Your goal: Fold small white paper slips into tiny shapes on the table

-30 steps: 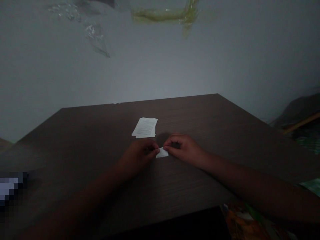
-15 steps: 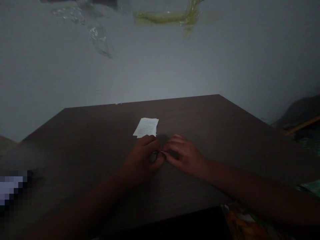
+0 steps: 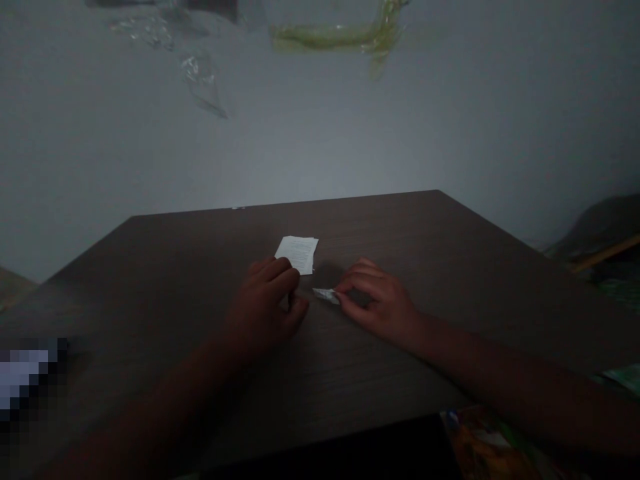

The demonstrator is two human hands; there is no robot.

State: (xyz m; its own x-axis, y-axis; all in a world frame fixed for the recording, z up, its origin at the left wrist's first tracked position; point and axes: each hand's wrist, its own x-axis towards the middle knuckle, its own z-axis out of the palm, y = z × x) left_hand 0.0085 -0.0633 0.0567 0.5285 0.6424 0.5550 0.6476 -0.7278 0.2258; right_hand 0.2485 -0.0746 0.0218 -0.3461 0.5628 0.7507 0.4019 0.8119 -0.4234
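Note:
A small folded piece of printed paper [image 3: 326, 295] is pinched between the thumb and fingertips of my right hand [image 3: 377, 300], its pointed end sticking out to the left. Across a short gap, my left hand [image 3: 267, 303] holds nothing, its fingers curled and the thumb a little apart from them. Just beyond the left fingers lies a stack of small printed paper sheets [image 3: 299, 253]. Those fingers cover the stack's near left corner from view.
The dark wooden table [image 3: 400, 233] meets a pale wall [image 3: 320, 133] that carries strips of yellowish tape [image 3: 325, 38]. A pixelated, light-faced object [image 3: 25, 377] lies at the left edge. Something colourful and printed [image 3: 485, 440] is below the table's front edge.
Both hands were together on the small paper. My left hand has let go and moved left, over the stack's corner; the folded paper now shows in my right hand.

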